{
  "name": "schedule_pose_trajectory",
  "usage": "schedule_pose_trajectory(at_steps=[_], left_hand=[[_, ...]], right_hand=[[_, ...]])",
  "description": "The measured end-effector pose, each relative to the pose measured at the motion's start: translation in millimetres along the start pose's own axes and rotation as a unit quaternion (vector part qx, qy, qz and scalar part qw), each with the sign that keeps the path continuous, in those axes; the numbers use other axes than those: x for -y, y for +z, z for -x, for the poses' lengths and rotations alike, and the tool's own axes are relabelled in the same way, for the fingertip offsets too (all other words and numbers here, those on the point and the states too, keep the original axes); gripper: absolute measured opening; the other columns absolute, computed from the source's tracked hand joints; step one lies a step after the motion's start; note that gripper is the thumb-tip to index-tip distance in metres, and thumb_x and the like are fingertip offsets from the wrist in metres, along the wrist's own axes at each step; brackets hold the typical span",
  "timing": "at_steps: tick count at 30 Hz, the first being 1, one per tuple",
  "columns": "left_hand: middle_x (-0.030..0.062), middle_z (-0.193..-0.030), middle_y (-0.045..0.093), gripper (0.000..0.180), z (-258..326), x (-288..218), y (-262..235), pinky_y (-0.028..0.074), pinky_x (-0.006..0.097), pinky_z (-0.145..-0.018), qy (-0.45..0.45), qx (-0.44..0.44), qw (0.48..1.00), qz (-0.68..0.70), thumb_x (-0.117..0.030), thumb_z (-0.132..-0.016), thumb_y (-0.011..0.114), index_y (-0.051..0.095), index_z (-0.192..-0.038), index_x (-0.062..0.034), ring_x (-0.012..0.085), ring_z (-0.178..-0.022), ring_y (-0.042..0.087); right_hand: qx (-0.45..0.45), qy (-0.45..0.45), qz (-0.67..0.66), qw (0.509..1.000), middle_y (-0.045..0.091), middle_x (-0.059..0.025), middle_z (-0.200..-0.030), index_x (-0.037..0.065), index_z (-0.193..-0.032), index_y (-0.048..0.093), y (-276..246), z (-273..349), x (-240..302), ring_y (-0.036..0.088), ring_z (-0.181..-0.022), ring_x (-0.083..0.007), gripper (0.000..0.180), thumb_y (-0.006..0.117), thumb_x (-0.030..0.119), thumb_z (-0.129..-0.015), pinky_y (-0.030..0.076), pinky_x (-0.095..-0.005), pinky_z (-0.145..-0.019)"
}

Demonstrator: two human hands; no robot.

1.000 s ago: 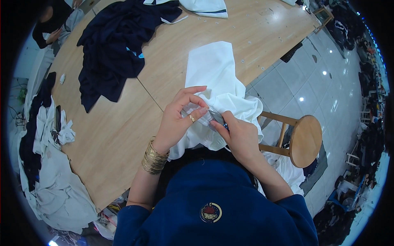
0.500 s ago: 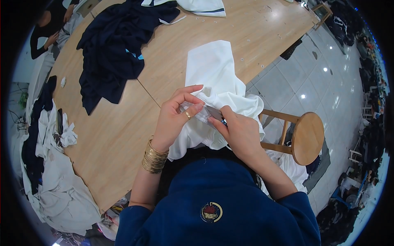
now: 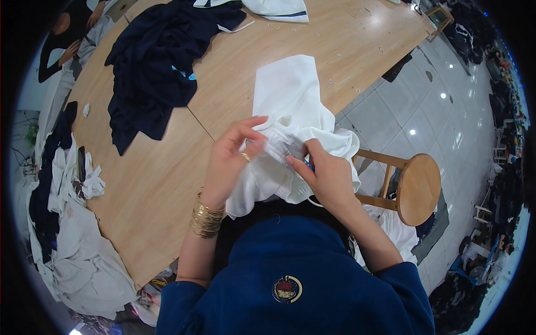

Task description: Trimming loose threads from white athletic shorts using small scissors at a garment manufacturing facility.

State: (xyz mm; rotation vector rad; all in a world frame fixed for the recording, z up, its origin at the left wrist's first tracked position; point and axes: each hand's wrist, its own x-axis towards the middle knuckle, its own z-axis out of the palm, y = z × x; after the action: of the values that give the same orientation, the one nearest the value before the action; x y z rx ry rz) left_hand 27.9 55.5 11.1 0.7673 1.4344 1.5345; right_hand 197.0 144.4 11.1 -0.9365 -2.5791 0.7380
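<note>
A white garment [image 3: 287,84] with a gathered elastic band lies in front of me, its far part flat on the table and its near part bunched over the edge. My left hand [image 3: 234,153], slightly blurred, is just left of the gathered band. Its thumb and fingers are apart, with nothing visible between them. My right hand [image 3: 329,176] is closed around small thread snips [image 3: 294,149], whose grey blades point left over the band. A bit of blue shows at the grip; the rest is hidden by my fingers.
A dark navy garment pile [image 3: 151,72] lies on the wooden table [image 3: 151,190] at far left. A striped white garment [image 3: 276,10] is at the far edge. Right of me stands a wooden stool [image 3: 419,190]. Pale cloth [image 3: 92,257] hangs at left. Another person [image 3: 58,47] is at upper left.
My left hand has come off the white garment and shifted slightly left, its fingers parting. My right hand and the snips have stayed nearly in place.
</note>
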Motion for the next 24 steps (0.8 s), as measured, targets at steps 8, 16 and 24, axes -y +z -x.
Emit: schedule_pose_trajectory(at_steps=[8, 16, 24], left_hand=[[0.0082, -0.091, 0.056, 0.023, 9, -1, -45, 0.039, 0.033, -0.086, 0.105, -0.213, 0.899, -0.368, -0.009, -0.075, 0.066, 0.055, -0.095, -0.003, 0.0218, -0.097, 0.053], [0.0007, -0.081, 0.056, 0.012, -22, -10, 10, 0.04, 0.027, -0.076, 0.058, -0.007, 0.955, -0.29, -0.015, -0.085, 0.056, 0.057, -0.09, -0.0042, 0.0124, -0.083, 0.052], [-0.0078, -0.073, 0.048, 0.019, -30, -59, 4, 0.034, 0.016, -0.063, -0.031, 0.159, 0.985, -0.056, -0.019, -0.092, 0.048, 0.056, -0.083, -0.0048, 0.0, -0.069, 0.041]], right_hand=[[0.06, 0.12, -0.126, 0.983, 0.055, -0.0126, -0.072, 0.002, -0.099, 0.048, -3, 7, -18, 0.056, -0.062, -0.026, 0.038, 0.063, 0.032, -0.081, 0.046, -0.0347, -0.056], [-0.109, 0.015, -0.087, 0.99, 0.055, -0.0099, -0.082, 0.009, -0.112, 0.052, 18, -4, -43, 0.054, -0.07, -0.021, 0.046, 0.071, 0.015, -0.07, 0.046, -0.0303, -0.059], [0.101, 0.232, -0.42, 0.872, 0.051, 0.0046, -0.061, 0.004, -0.085, 0.065, -136, -27, -42, 0.037, -0.047, -0.0008, 0.022, 0.072, 0.016, -0.069, 0.023, -0.0182, -0.042]])
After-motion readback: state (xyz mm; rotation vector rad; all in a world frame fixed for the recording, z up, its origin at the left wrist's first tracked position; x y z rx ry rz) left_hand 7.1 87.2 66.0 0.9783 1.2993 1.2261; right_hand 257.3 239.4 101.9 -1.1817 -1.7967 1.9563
